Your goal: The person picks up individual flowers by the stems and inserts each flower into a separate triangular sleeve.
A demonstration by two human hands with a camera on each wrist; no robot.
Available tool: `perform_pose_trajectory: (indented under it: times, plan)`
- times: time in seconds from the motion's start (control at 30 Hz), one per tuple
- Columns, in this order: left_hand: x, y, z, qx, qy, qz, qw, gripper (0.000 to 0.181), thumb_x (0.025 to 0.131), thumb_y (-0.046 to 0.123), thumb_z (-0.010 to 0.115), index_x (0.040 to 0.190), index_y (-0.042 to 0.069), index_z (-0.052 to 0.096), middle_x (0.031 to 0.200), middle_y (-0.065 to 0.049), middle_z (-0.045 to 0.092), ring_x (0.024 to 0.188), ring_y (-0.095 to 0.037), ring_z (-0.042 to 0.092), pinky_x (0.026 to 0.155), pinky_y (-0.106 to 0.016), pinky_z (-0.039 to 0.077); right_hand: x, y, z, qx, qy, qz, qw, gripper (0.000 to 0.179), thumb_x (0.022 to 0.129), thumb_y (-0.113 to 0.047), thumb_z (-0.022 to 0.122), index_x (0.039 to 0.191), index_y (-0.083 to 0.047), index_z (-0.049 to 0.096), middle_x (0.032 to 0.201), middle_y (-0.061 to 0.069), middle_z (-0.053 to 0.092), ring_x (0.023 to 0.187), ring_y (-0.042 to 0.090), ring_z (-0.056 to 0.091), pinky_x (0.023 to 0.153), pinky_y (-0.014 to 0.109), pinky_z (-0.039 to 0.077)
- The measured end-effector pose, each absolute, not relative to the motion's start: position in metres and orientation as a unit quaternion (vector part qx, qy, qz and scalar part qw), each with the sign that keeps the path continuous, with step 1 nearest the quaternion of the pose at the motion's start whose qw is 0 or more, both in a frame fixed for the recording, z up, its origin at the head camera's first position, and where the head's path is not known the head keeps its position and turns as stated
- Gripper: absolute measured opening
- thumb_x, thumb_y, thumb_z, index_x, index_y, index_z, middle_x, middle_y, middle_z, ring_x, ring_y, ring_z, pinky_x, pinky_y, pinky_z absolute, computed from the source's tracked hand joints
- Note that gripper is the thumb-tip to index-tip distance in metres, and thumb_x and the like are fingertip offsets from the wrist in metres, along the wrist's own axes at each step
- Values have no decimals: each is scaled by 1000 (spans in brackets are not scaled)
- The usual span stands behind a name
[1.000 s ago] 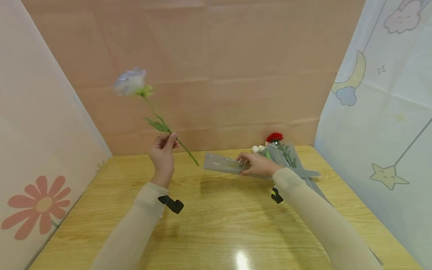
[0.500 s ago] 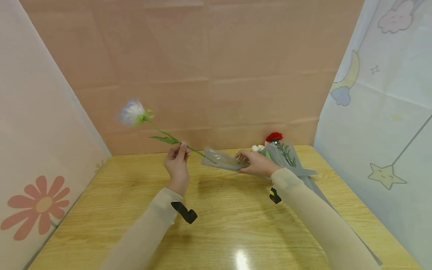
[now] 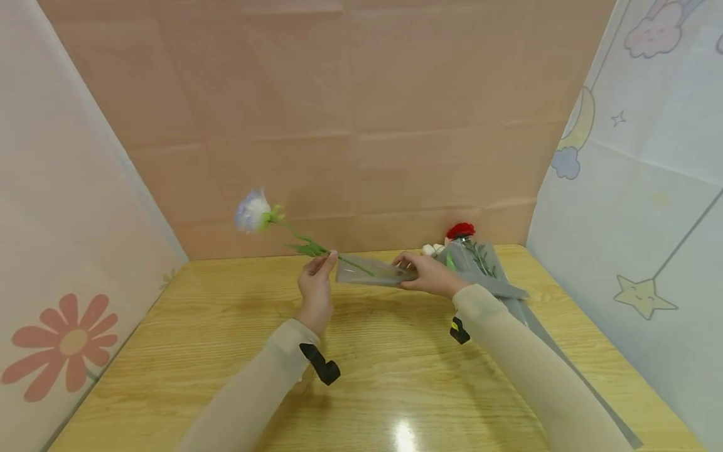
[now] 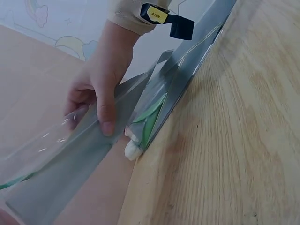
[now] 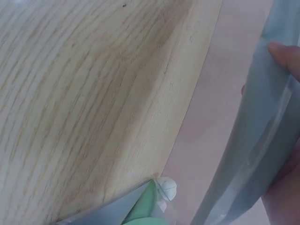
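Note:
My left hand (image 3: 317, 285) pinches the green stem of a pale blue and white flower (image 3: 253, 212), whose bloom points up and left. The lower stem overlaps the mouth of a long grey and clear flower sleeve (image 3: 353, 271); in the left wrist view, the stem's green end shows behind the clear film of the sleeve (image 4: 61, 164). My right hand (image 3: 429, 274) grips that sleeve around its middle, thumb in front and fingers behind, with the sleeve raised off the table. In the right wrist view the thumb (image 5: 286, 57) lies over the grey side.
Wrapped flowers lie at the right of the wooden table (image 3: 384, 370): a red flower (image 3: 460, 230), white buds (image 3: 432, 250) and grey wrapping (image 3: 542, 329) running toward the front right. A pink-brown backdrop (image 3: 350, 125) closes off the back, with printed panels at both sides.
My left hand has moved right and the flower has tipped lower, bringing its stem end from apart to the sleeve's mouth and over it. The right hand has stayed nearly in place.

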State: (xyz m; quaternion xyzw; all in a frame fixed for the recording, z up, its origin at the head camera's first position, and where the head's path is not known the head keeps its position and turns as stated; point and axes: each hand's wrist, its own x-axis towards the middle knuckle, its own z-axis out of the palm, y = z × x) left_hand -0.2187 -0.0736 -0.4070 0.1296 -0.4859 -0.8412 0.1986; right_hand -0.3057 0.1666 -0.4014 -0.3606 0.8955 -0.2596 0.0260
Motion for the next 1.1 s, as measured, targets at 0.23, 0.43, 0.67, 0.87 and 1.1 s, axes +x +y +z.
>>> perform_pose_trajectory:
  times: [0.23,0.43,0.67,0.87,1.1]
  plan:
    - [-219,-74,-411,140,-527,-825,152,24,84,32,77,86,17,58,121,0,51,127,-23,39,116,-48,22,-305,168,-401,-365,888,-281,0,39,86,-21,75,120,-14,57,111,4,61,102,21,60,89,42,51]
    - [-226,-83,-407,128,-621,-766,110,22,85,30,76,87,11,64,125,-6,51,126,-27,40,113,-52,25,-305,170,-400,-356,888,-290,7,37,87,-21,74,119,-16,57,111,4,61,101,20,59,90,42,51]
    - [-231,-94,-396,86,-698,-709,59,16,86,25,74,95,13,69,109,0,62,97,-17,45,84,-37,38,-304,173,-403,-358,886,-295,13,37,87,-20,74,119,-15,57,109,4,61,100,20,59,90,42,50]
    - [-234,-98,-390,72,-745,-663,9,29,87,30,74,110,13,67,132,-4,57,127,-28,48,101,-59,39,-306,173,-405,-368,879,-301,2,37,86,-16,74,119,-14,57,109,5,62,100,20,59,90,42,51]
    - [-240,-96,-381,38,-796,-603,-31,26,87,35,72,101,15,64,137,-5,55,106,-25,57,85,-46,48,-306,168,-406,-379,870,-316,0,36,88,-15,73,120,-13,57,111,6,63,102,22,61,90,43,52]
